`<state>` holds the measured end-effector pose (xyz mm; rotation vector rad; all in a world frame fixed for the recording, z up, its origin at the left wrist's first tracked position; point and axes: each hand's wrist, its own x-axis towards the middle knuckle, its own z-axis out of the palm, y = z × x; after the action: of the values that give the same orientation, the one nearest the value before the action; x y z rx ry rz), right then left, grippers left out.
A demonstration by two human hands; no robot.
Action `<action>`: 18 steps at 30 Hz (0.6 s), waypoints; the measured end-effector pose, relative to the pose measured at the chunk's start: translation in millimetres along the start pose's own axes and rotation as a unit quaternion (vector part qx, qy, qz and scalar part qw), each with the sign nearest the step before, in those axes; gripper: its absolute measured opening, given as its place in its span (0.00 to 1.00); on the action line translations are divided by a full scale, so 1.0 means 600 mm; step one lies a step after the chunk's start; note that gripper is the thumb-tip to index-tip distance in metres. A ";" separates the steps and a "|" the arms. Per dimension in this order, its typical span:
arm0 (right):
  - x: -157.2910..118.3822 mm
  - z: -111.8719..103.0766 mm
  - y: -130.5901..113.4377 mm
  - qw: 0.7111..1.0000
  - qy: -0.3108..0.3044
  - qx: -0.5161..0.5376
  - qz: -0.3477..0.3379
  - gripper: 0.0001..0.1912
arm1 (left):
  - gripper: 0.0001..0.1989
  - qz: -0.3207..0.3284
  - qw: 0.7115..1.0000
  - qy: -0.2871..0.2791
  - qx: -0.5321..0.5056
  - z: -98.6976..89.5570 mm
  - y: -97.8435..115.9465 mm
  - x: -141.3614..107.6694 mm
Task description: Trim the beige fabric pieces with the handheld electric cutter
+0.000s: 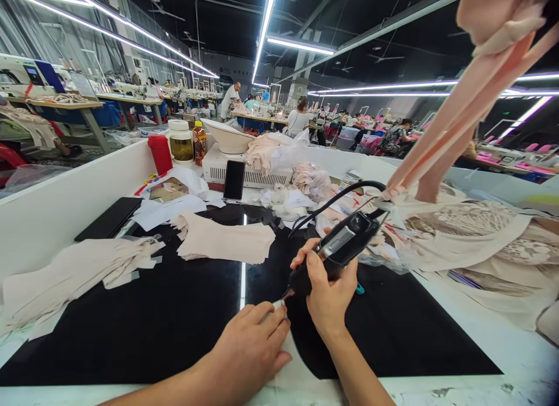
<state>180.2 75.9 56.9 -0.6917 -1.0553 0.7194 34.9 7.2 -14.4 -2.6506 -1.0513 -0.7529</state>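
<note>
My right hand (329, 295) is wrapped round a black handheld electric tool (345, 246), whose tip points down and left. A black cable (338, 193) runs from the tool's upper end. Just left of the tip, my left hand (253, 348) presses its fingertips on a small pale piece (278, 304), mostly hidden under the fingers. Both hands are over a black sheet (174, 324) on a white table. Beyond them lies a stack of beige cut fabric (227, 240). More beige pieces (78, 278) are piled at the left.
Pink fabric strips (463, 120) hang at the upper right, above beige garments (471, 231). A phone (234, 180) stands against a white box (213, 164). A red cup (160, 154) and jar (180, 143) are at the back left. Other people work at far tables.
</note>
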 end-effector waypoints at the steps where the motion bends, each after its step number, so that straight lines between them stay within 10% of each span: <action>1: 0.000 0.000 -0.001 1.000 0.001 0.004 0.003 0.12 | 0.21 0.000 1.000 -0.001 -0.001 0.001 0.000 0.000; 18: -0.010 0.005 0.000 0.999 -0.021 0.039 0.017 0.21 | 0.23 -0.003 0.999 -0.039 -0.005 0.007 -0.001 -0.005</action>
<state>175.7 71.7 54.5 -0.6304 -1.0504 0.8042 34.6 7.4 -19.5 -2.7062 -1.0787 -0.6606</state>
